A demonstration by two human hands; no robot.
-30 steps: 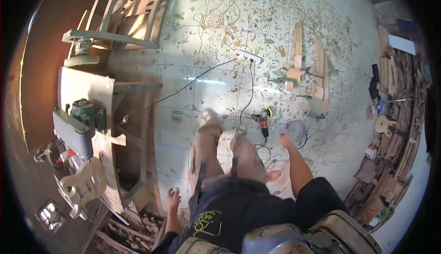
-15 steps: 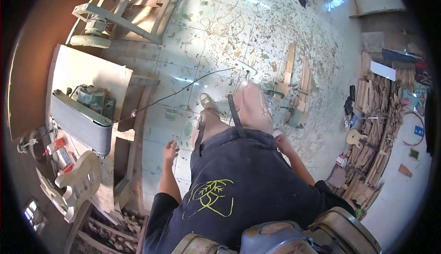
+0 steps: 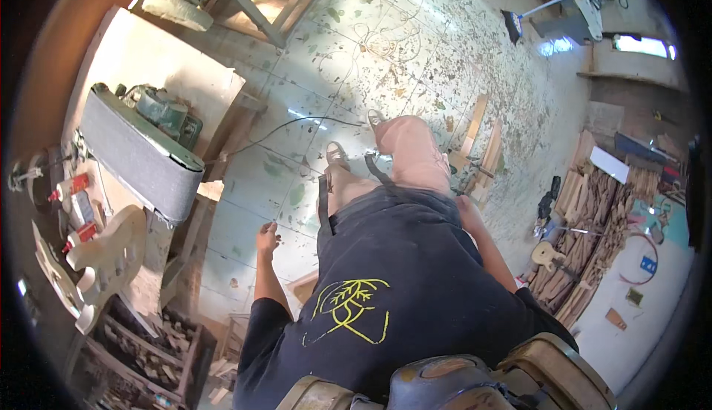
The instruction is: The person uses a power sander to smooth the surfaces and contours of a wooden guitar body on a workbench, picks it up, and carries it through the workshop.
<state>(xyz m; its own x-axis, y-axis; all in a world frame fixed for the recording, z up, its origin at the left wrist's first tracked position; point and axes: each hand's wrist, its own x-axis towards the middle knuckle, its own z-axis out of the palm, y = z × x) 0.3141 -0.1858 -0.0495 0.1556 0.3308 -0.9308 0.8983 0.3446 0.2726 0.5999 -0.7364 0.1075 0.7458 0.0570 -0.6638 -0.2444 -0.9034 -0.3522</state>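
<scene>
My left hand [image 3: 268, 238] hangs in the air over the tiled floor, its fingers loosely curled and a little apart, with nothing visible in them. The workbench with a belt sander [image 3: 141, 154] is nearest to it, some way off to the left. A pale wooden guitar body [image 3: 111, 258] stands on edge at the bench's near end, beside red-and-white bottles [image 3: 72, 187]. My right hand [image 3: 467, 211] hangs beside my right thigh; its fingers are hidden or blurred. The nearest things to it are wooden boards [image 3: 482, 158] lying on the floor.
A dark cable [image 3: 297, 122] runs from the bench across the leaf-littered floor. A broom [image 3: 512, 26] stands at the far right. Piled wood strips [image 3: 586, 239] line the right wall, with another guitar body [image 3: 546, 255] there. A wooden crate of offcuts [image 3: 141, 358] sits at the lower left.
I have stepped forward, and the view has turned, so the bench and floor boards sit differently. My right hand has swung back closer to my thigh. My left hand stays loosely curled.
</scene>
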